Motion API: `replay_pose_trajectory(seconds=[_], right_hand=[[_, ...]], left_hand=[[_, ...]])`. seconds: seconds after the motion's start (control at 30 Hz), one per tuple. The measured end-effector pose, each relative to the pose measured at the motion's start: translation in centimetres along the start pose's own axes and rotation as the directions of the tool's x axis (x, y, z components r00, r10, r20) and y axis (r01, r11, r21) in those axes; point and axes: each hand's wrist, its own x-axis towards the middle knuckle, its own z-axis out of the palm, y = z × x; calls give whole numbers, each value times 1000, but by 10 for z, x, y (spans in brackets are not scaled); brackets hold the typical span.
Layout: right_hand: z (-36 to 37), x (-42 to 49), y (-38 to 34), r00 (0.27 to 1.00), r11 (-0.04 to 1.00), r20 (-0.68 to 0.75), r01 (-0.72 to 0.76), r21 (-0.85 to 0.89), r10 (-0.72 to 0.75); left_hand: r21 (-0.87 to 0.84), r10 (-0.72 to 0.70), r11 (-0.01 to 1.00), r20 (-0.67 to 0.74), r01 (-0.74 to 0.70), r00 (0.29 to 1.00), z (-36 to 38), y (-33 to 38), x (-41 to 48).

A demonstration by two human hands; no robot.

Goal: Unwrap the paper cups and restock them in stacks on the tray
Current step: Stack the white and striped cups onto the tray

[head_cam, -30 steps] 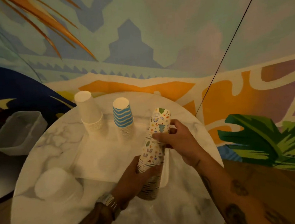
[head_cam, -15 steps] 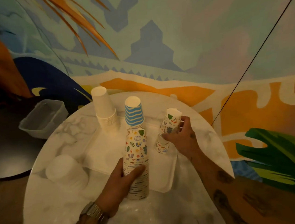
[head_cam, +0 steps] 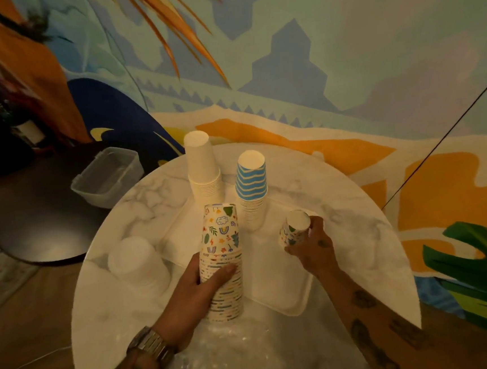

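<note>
My left hand (head_cam: 198,288) grips a tall upside-down stack of patterned cups (head_cam: 221,251) standing at the near edge of the white tray (head_cam: 288,301). Over the tray's right side, my right hand (head_cam: 309,246) holds a short stack of patterned cups (head_cam: 294,228), also upside down. At the tray's far side stand a white cup stack (head_cam: 202,170) and a blue-striped cup stack (head_cam: 251,183). Clear plastic wrap (head_cam: 221,354) lies crumpled on the table in front of the tray.
The tray sits on a round marble table (head_cam: 358,233). A stack of white bowls or lids (head_cam: 137,264) rests upside down on the table's left. Left of the table a clear plastic tub (head_cam: 106,175) sits on a dark round table (head_cam: 43,231). A painted wall stands behind.
The right hand has carried the short patterned stack right and down to the tray. The left hand still holds the tall stack, now upright at the tray's near edge.
</note>
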Motion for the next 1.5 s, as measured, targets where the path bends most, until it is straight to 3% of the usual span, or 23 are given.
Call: replay_pose_trajectory(seconds=[0.1, 0.27, 0.33, 0.4, 0.47, 0.53, 0.7, 0.97, 1.1, 1.2, 1.37, 1.5], right_hand=[[-12, -5, -16, 999, 998, -9, 40, 50, -39], [-37, -32, -64, 958, 958, -211, 230, 170, -193], [-44, -49, -82, 977, 938, -107, 210, 277, -187], [-43, -63, -86, 974, 944, 155, 109, 312, -164], [-35, -75, -82, 928, 966, 355, 18, 257, -112], [-25, -83, -75, 919, 967, 387, -37, 254, -67], [-14, -91, -62, 950, 955, 309, -53, 292, -41], [-37, -75, -73, 973, 909, 218, -25, 415, -73], [-58, -52, -85, 996, 901, 19, 75, 427, -92], [-62, -35, -85, 984, 932, -96, 171, 321, -148], [-44, -15, -56, 983, 977, -88, 173, 127, -163], [-27, -11, -32, 989, 987, -61, 138, 77, -134]], left_hand=[[-3, 0, 1000, 6, 0, 1000, 3, 1, 3], [29, 4, 1000, 43, -5, 999, 11, 3, 10], [54, 4, 999, 61, -7, 998, 16, 2, 13], [87, 2, 996, 71, -9, 997, 21, 2, 15], [136, 16, 990, 61, -24, 998, 27, 2, 17], [215, 41, 975, 47, -50, 998, 32, 0, 18], [390, 63, 917, 52, -79, 997, 36, -10, 16], [422, 24, 906, 47, -41, 999, 36, -16, 15], [353, -24, 936, 27, 13, 999, 27, -16, 15], [265, -50, 963, 11, 45, 999, 26, -11, 13], [102, -110, 989, 18, 107, 994, 22, -5, 11], [22, -145, 989, 41, 144, 989, 17, -4, 11]])
